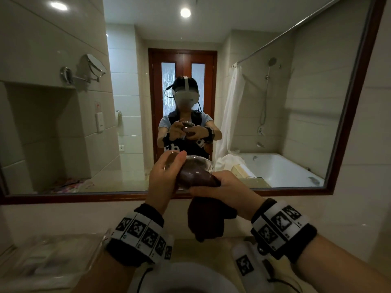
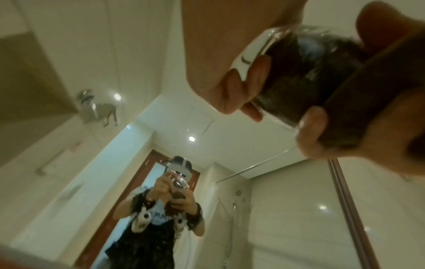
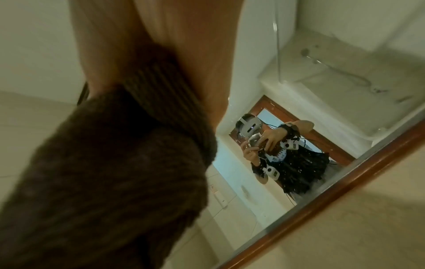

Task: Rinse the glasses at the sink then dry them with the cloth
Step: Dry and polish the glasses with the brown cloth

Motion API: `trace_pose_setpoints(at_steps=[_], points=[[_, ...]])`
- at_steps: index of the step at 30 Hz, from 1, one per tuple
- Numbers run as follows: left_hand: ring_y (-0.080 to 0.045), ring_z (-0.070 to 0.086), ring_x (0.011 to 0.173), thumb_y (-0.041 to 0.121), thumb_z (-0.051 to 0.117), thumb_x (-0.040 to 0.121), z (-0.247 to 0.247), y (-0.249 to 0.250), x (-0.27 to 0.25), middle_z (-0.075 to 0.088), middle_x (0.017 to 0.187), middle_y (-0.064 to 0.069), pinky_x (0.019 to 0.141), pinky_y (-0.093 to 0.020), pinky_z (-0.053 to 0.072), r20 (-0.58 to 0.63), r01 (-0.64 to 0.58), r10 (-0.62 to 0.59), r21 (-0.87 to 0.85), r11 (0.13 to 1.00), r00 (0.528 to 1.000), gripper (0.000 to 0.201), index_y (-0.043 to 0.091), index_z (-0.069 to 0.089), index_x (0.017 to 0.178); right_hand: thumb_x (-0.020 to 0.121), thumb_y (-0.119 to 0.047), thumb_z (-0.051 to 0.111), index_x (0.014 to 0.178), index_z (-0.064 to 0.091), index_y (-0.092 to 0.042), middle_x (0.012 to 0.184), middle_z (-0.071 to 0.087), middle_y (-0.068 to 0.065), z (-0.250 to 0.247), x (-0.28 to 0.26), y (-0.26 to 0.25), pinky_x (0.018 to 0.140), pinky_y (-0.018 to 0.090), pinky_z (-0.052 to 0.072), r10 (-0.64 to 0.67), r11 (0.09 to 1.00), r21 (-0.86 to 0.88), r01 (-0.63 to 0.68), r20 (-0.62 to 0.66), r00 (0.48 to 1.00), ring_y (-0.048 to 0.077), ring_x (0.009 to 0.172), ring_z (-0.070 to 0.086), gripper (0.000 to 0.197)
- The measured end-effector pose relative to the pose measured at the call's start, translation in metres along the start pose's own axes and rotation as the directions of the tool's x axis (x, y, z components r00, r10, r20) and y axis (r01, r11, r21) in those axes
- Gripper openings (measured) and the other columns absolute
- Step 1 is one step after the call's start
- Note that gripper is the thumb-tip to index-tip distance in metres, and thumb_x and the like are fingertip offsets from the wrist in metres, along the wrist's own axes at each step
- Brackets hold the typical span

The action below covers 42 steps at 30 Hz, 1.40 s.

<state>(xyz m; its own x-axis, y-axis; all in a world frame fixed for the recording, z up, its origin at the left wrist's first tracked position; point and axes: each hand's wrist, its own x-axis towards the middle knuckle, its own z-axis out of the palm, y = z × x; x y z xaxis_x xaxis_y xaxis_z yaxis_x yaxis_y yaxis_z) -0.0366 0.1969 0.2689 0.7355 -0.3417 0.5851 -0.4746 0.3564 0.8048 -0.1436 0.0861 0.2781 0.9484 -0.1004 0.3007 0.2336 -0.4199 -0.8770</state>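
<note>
Both hands close on one glass held up at the centre of the head view, in front of the mirror: the left hand curls round its rim end, thumb on top and fingers wrapped beneath, while the right hand grips the brown cloth, part of it stuffed inside the glass and the rest hanging down toward the lower middle of the frame. Lying tilted, the glass has its long axis running from upper left to lower right, its mouth toward the right hand, so the cloth enters from that side and the left hand is the one free to turn it. Drying looks under way; the likely next move is a twist of glass against cloth. White basin rim shows at the bottom edge, directly below the hands. Whether other glasses wait nearby cannot be told.
</note>
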Motion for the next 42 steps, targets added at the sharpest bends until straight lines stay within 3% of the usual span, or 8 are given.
trace_pose_setpoints(at_steps=[9,14,19,24,30,34,38,42], points=[[-0.026,0.065,0.103,0.066,0.058,0.074,-0.011,-0.006,0.018,0.070,0.109,-0.009,0.093,-0.045,0.050,0.263,0.461,-0.433,-0.055,0.885,0.862,0.062,0.018,0.067,0.111,0.078,-0.021,0.069,0.117,0.064,-0.016,0.122,0.062,0.000,-0.008,0.016,0.022,0.086,0.027,0.039,-0.572,0.340,-0.839,0.425,0.174,0.802,0.026,0.098,0.054,0.039],[-0.002,0.060,0.083,0.026,0.057,0.090,0.002,-0.007,-0.001,0.063,0.092,-0.003,0.072,-0.016,0.049,-0.002,-0.039,0.039,0.017,0.999,0.999,0.013,0.013,0.060,0.092,0.080,-0.020,0.070,0.092,0.067,-0.010,0.080,0.066,-0.004,-0.012,0.006,-0.004,0.071,0.017,0.050,0.025,0.980,-0.198,-0.018,0.035,0.999,0.009,0.072,0.062,0.016],[-0.009,0.061,0.091,0.044,0.042,0.092,-0.007,-0.012,0.000,0.062,0.099,0.004,0.067,-0.007,0.048,0.247,0.003,-0.022,0.081,0.997,0.969,0.028,0.023,0.059,0.100,0.081,-0.017,0.069,0.076,0.063,-0.025,0.065,0.064,-0.021,-0.013,0.004,0.003,0.061,0.008,0.045,-0.130,0.955,-0.274,0.118,-0.026,0.991,-0.006,0.063,0.059,0.012],[-0.022,0.067,0.077,0.058,0.039,0.088,-0.007,-0.006,0.006,0.071,0.088,-0.007,0.061,-0.025,0.052,0.435,0.539,-0.400,-0.267,0.799,0.807,0.053,0.017,0.067,0.104,0.080,-0.026,0.068,0.119,0.061,-0.017,0.122,0.062,-0.002,-0.013,0.008,0.023,0.083,0.011,0.030,-0.547,0.439,-0.787,0.433,0.148,0.824,0.013,0.095,0.046,0.041],[-0.032,0.058,0.106,0.004,0.074,0.072,-0.009,-0.018,-0.004,0.057,0.118,-0.020,0.085,-0.016,0.049,0.279,-0.260,0.171,0.324,0.910,0.945,0.055,0.012,0.048,0.120,0.081,-0.016,0.068,0.078,0.066,-0.017,0.074,0.067,-0.006,-0.018,-0.006,-0.004,0.069,0.017,0.051,0.074,0.996,-0.054,-0.070,0.058,0.996,0.002,0.069,0.064,0.004],[-0.024,0.059,0.108,0.020,0.066,0.085,-0.009,-0.012,0.005,0.058,0.124,-0.011,0.089,-0.030,0.054,0.275,-0.174,0.109,0.224,0.959,0.955,0.045,0.014,0.051,0.127,0.082,-0.014,0.068,0.073,0.062,-0.024,0.064,0.062,-0.018,-0.016,-0.006,-0.004,0.062,0.008,0.045,-0.102,0.963,-0.254,0.094,-0.019,0.995,-0.007,0.063,0.059,0.014],[-0.015,0.070,0.077,0.059,0.039,0.084,-0.007,0.003,0.005,0.072,0.089,-0.003,0.067,-0.030,0.056,0.334,0.508,-0.431,-0.187,0.841,0.838,0.056,0.016,0.064,0.111,0.077,-0.017,0.073,0.116,0.063,-0.017,0.111,0.065,-0.002,-0.010,-0.001,0.015,0.078,0.007,0.032,-0.480,0.538,-0.741,0.403,0.124,0.869,0.006,0.091,0.048,0.041],[-0.019,0.066,0.087,0.030,0.056,0.089,-0.001,-0.002,-0.005,0.068,0.089,-0.007,0.083,-0.027,0.053,0.085,-0.017,0.005,0.142,0.990,0.996,0.027,0.005,0.065,0.096,0.079,-0.018,0.072,0.104,0.066,-0.019,0.103,0.068,-0.011,-0.008,-0.002,0.010,0.080,0.006,0.041,-0.305,0.787,-0.534,0.308,0.097,0.947,-0.003,0.089,0.055,0.026]])
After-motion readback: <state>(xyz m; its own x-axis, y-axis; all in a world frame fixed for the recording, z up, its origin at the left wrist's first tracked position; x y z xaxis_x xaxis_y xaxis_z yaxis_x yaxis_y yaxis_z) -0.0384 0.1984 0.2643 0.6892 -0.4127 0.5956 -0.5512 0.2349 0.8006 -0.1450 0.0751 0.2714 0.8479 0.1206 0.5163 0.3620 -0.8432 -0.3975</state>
